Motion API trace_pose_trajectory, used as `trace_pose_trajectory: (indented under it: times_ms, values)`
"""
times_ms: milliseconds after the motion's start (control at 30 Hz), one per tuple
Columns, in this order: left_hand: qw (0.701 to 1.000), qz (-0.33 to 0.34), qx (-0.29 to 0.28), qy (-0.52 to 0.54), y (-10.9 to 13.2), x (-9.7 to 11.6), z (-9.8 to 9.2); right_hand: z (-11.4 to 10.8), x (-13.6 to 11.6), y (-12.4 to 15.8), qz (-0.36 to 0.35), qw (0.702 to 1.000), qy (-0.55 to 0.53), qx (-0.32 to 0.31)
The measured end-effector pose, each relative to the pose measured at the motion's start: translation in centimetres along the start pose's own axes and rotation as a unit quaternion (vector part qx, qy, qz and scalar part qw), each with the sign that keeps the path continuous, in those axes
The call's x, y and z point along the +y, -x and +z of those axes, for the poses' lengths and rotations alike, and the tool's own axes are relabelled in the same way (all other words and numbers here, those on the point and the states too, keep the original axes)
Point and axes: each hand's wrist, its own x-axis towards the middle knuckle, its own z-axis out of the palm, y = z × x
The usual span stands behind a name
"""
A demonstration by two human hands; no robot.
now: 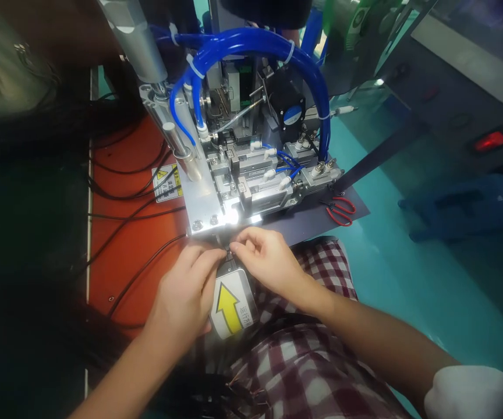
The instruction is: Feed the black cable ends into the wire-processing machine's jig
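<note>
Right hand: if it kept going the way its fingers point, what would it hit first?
Probably the left hand: the right hand points across at its fingertips, both pinching a small dark part below the metal plate. Depth is unclear.

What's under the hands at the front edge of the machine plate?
A plate with a yellow arrow label shows below the left hand and right hand. The left hand covers its left edge; whatever the fingertips pinch is hidden.
</note>
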Motion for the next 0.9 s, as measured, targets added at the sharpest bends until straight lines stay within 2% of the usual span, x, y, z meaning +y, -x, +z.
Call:
trace_pose_trajectory:
  times_ms: [167, 333, 500, 633, 700, 900]
  values:
    - [1.0, 0.004, 0.001, 0.005, -0.1, 0.1, 0.0, 1.1, 0.8, -0.2, 0.026, 0.996, -0.089, 0.015]
    - [1.0, 0.009, -0.004, 0.002, 0.1, -0.1, -0.1, 1.4, 1.4, 0.1, -0.025, 0.996, -0.067, 0.048]
    - [1.0, -0.005, -0.01, 0.01, 0.0, 0.0, -0.1, 1.1, 1.8, 0.0, 0.021, 0.991, -0.131, 0.019]
    - [1.0, -0.018, -0.017, 0.01, 0.0, 0.1, -0.2, 0.9, 1.9, -0.2, 0.044, 0.989, -0.143, -0.003]
    - [1.0, -0.017, -0.018, 0.01, 0.0, 0.1, -0.2, 0.9, 1.9, -0.1, 0.027, 0.991, -0.129, -0.006]
    - [1.0, -0.01, -0.01, 0.005, 0.1, 0.0, 0.0, 0.7, 1.8, 0.2, -0.081, 0.996, -0.012, 0.018]
